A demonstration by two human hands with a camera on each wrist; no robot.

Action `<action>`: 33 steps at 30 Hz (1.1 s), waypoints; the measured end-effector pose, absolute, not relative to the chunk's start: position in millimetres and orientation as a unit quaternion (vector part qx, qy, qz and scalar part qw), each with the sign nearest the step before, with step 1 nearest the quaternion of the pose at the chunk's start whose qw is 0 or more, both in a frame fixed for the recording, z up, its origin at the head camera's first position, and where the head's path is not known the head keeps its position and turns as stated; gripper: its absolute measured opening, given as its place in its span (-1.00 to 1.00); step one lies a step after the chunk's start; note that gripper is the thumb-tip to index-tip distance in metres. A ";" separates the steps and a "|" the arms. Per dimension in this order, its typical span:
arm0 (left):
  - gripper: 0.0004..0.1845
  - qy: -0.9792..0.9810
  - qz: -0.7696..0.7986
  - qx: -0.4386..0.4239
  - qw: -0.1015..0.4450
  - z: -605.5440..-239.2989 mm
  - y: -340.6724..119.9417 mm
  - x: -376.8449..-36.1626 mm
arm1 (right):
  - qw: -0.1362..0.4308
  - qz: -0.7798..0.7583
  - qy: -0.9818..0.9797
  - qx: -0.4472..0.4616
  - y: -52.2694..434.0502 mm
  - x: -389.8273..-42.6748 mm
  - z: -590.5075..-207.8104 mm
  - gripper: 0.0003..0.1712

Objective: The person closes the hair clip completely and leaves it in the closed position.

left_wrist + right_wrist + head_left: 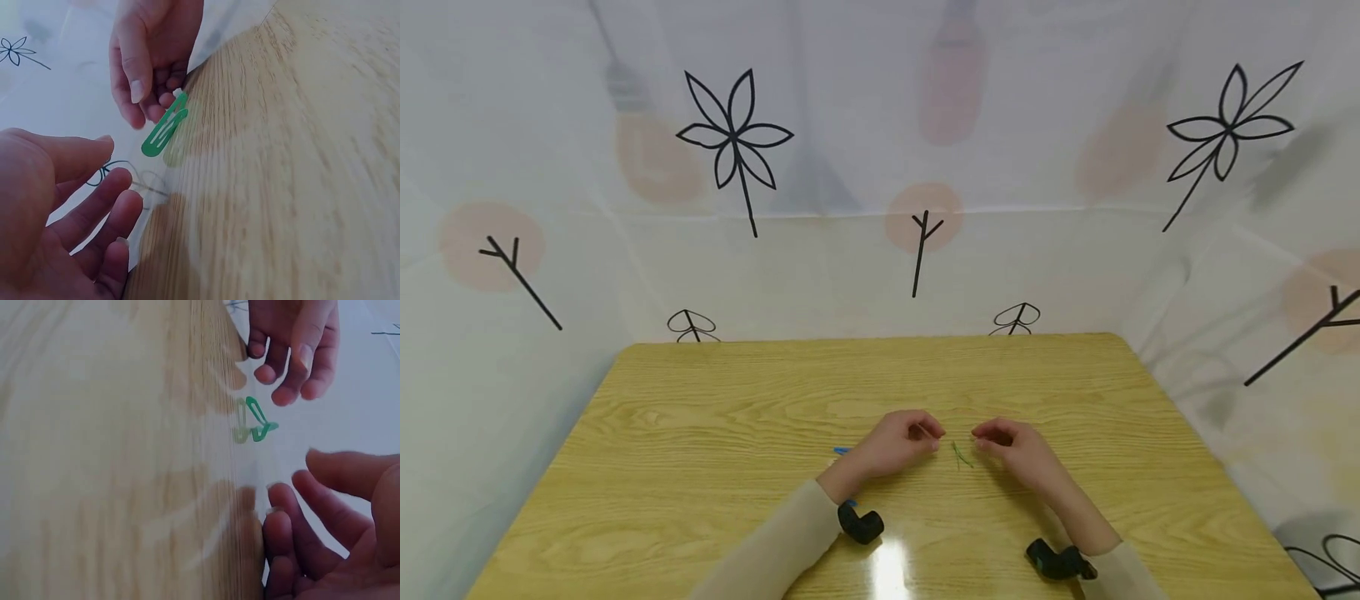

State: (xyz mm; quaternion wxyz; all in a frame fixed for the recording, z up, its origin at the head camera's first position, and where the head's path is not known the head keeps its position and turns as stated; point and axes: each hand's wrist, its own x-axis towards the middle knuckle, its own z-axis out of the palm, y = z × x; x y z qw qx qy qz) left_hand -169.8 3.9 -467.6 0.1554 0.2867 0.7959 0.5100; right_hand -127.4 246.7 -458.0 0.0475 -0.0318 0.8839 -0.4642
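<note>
A green snap hair clip (957, 452) stands on the table between the two hands. Its parts are spread apart in the right wrist view, with the narrow loop (251, 404) rising at an angle. To its left is my left hand (895, 446), thumb and fingers loosely bent and nothing between them. My right hand (1024, 455) mirrors it on the other side, also holding nothing. A gap shows between each hand's fingertips and the clip in the head view.
A blue piece (842, 451) lies beside the left wrist, partly hidden by it, and more blue shows under the forearm. The wooden table (737, 400) reaches back to a white patterned cloth (835, 267). Black wrist cameras sit on both wrists.
</note>
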 end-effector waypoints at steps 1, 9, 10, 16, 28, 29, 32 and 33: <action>-0.84 0.797 0.508 0.287 0.157 -468.0 5.6 -170.2 | 0.059 -0.468 0.881 -0.039 247.2 -127.5 -458.9 -0.74; -0.83 0.817 0.474 0.283 0.168 -467.0 20.2 -175.0 | 0.105 -0.483 0.865 -0.084 252.9 -128.9 -462.3 -0.61; -0.82 0.820 0.469 0.281 0.169 -465.9 21.5 -175.3 | 0.107 -0.482 0.865 -0.088 253.8 -129.1 -462.6 -0.62; -0.84 0.833 0.445 0.282 0.167 -464.2 25.3 -176.9 | 0.107 -0.469 0.869 -0.117 256.1 -131.7 -464.3 -0.67; -0.88 0.836 0.450 0.274 0.152 -466.0 27.0 -174.7 | 0.085 -0.435 0.889 -0.114 248.1 -131.7 -462.2 -0.91; -0.88 0.835 0.452 0.273 0.153 -465.8 26.9 -174.5 | 0.083 -0.431 0.891 -0.112 247.6 -131.8 -462.5 -0.93; -0.90 0.835 0.454 0.271 0.153 -465.7 26.7 -174.2 | 0.076 -0.427 0.894 -0.114 245.8 -132.0 -463.7 -0.96; -0.91 0.836 0.454 0.270 0.152 -465.6 26.7 -174.3 | 0.075 -0.427 0.893 -0.116 245.1 -132.1 -463.8 -0.96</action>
